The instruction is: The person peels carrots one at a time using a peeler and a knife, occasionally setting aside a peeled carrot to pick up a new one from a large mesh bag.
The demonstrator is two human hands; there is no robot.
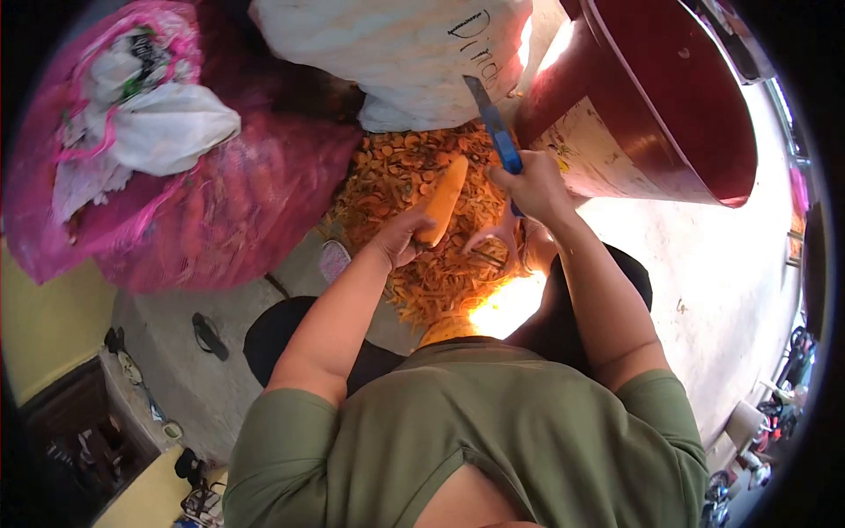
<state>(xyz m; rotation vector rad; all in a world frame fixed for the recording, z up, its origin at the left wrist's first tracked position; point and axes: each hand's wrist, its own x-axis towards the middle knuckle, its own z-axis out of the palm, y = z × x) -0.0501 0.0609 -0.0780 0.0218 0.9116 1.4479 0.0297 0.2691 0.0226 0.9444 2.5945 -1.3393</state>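
My left hand (400, 239) grips the lower end of a long orange carrot (443, 198), which points up and away from me. My right hand (534, 183) holds a knife (493, 123) with a blue handle, its grey blade raised above the carrot's tip. Beneath both hands lies a heap of orange carrot peelings (414, 176) on the concrete floor. My knees in dark trousers frame the heap.
A big pink mesh sack (220, 202) with white bags on top stands at the left. A white sack (396, 53) with writing sits behind the heap. A large dark-red tub (669, 106) stands at the right. Sandals (209, 334) lie on the floor at the lower left.
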